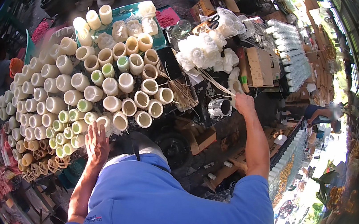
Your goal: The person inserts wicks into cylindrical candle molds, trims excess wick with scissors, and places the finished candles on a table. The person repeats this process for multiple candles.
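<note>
My left hand (97,143) lies with fingers stretched out at the front edge of a crowded table, beside the nearest hollow cream wax cups (120,121). Some of the cups are pale green (85,105), and thin wicks hang from several. Over on the right, my right hand (244,103) is closed around the end of some long, thin pale strands (218,84); what exactly they are is too small to tell. Just below that hand stands a shiny metal can (219,108). A bundle of straw-coloured strands (182,93) lies to its left.
White flower-shaped wax pieces (203,50) are heaped beyond my right hand, with scissors (213,22) behind them. A cardboard box (259,67) stands to the right, near rows of clear glasses (289,54). Below the table is an open carton (201,137). Another person (322,115) is far right.
</note>
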A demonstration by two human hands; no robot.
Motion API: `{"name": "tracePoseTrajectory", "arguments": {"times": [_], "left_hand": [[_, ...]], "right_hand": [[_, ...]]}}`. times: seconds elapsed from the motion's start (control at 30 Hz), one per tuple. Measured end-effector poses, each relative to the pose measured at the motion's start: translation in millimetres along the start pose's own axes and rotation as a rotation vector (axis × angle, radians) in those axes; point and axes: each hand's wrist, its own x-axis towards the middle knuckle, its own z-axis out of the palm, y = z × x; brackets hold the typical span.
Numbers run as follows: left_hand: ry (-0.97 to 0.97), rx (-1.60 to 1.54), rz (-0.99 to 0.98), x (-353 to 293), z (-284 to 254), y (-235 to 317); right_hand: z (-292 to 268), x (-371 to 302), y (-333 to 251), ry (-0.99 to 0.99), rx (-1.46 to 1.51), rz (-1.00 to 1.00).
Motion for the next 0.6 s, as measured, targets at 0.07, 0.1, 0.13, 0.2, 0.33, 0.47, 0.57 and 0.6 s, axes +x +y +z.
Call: {"name": "tracePoseTrajectory", "arguments": {"times": [0.07, 0.1, 0.13, 0.2, 0.33, 0.47, 0.57, 0.6], "left_hand": [[-0.056, -0.003, -0.017, -3, -6, 0], [-0.04, 0.011, -0.002, -3, -12, 0], [0.002, 0.002, 0.022, -2, -18, 1], [-0.038, -0.017, 0.015, 3, -35, 5], [-0.03, -0.278, 0.148, 26, -81, 31], [-0.013, -0.589, 0.38, 60, -114, 80], [-0.201, -0.818, 0.389, 89, -127, 133], [-0.267, -0.951, 0.392, 103, -130, 152]], "right_hand": [[-4, -8, 4, -0.035, -0.017, 0.038], [-8, -12, 6, -0.038, 0.001, 0.059], [-12, -17, 10, -0.051, 0.015, 0.082], [-21, -29, 17, -0.089, 0.067, 0.136], [-32, -54, 40, -0.181, 0.217, 0.199], [-38, -91, 57, -0.091, 0.489, 0.168], [-45, -120, 32, -0.075, 1.057, 0.285], [-48, -123, 14, -0.082, 1.301, 0.331]]}}
